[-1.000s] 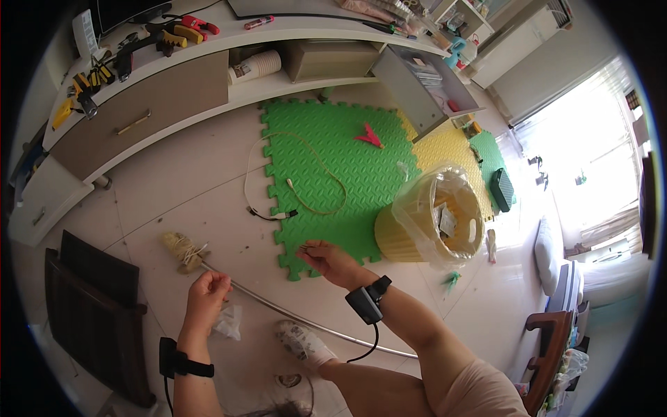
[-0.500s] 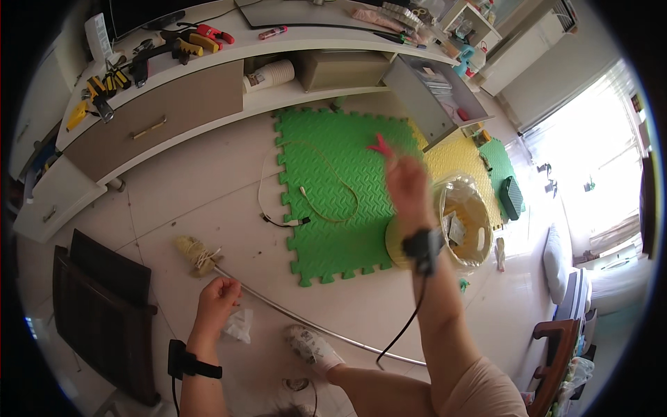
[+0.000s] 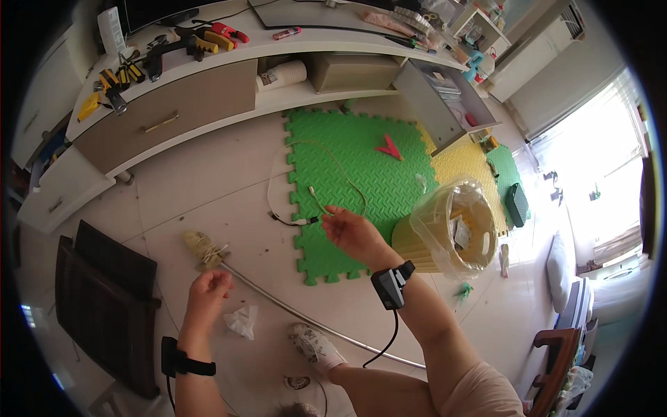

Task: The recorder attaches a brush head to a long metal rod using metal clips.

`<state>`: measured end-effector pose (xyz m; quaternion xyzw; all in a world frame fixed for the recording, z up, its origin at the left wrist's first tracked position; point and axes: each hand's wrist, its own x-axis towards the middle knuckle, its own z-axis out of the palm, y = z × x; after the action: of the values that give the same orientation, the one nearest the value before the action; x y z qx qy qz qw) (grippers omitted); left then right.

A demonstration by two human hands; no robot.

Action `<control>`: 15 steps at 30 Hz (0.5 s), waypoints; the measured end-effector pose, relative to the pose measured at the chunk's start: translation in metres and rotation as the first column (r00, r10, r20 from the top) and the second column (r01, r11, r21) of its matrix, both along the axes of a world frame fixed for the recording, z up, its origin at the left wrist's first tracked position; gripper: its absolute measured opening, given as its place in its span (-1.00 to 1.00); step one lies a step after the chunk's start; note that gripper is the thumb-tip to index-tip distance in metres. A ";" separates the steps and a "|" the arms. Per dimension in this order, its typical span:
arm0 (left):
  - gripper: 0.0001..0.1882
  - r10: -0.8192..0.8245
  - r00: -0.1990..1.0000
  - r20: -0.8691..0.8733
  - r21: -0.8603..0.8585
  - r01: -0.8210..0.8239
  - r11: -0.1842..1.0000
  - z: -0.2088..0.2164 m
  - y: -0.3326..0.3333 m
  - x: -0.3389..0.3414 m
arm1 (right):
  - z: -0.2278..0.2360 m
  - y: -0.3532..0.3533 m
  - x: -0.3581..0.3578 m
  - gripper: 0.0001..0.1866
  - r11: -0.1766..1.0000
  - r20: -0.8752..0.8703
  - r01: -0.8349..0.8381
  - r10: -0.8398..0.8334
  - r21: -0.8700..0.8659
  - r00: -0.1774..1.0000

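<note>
My right hand (image 3: 353,235) hovers over the left part of a green foam mat (image 3: 333,260), fingers apart and nothing seen in them. Its fingertips are close to a pale cable (image 3: 363,194) looped on the mat and floor; whether they touch it, I cannot tell. My left hand (image 3: 207,297) is closed, fingers curled against the thumb; what it may hold is hidden. Just beyond it lies a thin metal pole (image 3: 299,311) with a yellowish bundle (image 3: 201,248) tied on by string. A red V-shaped piece (image 3: 391,148) rests farther back on the mat.
Right of my right hand stands a yellow bin (image 3: 420,240) with a clear liner. An open drawer (image 3: 445,115) juts over the mat. Crumpled white tissue (image 3: 241,321) lies near my foot. A dark chair (image 3: 104,306) stands left; hand tools (image 3: 208,38) lie on the cabinet.
My right hand has moved from beside the red piece toward me and left, to the cable's loop. The left hand stays near the pole. The whole view has shifted slightly.
</note>
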<state>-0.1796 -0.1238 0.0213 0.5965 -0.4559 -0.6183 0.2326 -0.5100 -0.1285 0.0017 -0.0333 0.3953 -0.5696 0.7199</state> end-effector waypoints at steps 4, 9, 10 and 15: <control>-0.79 0.041 0.999 0.002 -0.022 -0.041 0.999 0.003 -0.008 0.022 | -0.013 0.003 0.021 -0.76 0.964 -0.351 -0.255 0.265 0.075 0.898; -0.70 -0.159 0.935 0.316 0.024 0.160 0.987 -0.025 0.011 0.089 | -0.087 0.040 0.039 -0.64 0.405 -0.894 -0.822 -0.025 0.400 -0.447; -0.65 -0.320 0.830 0.457 0.067 0.326 0.943 -0.036 0.021 0.101 | -0.093 0.054 0.033 -0.58 0.353 -0.871 -0.812 0.016 0.464 -0.491; -0.41 -0.440 0.662 0.607 0.305 0.318 0.898 -0.063 0.098 0.144 | -0.073 0.088 0.043 -0.27 0.011 -0.490 -0.497 0.187 0.868 -0.852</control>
<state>-0.0353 -0.0260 -0.0419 0.6851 -0.5674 -0.4376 -0.1312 -0.4667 -0.0408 -0.0715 -0.7458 0.4881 0.3354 0.3049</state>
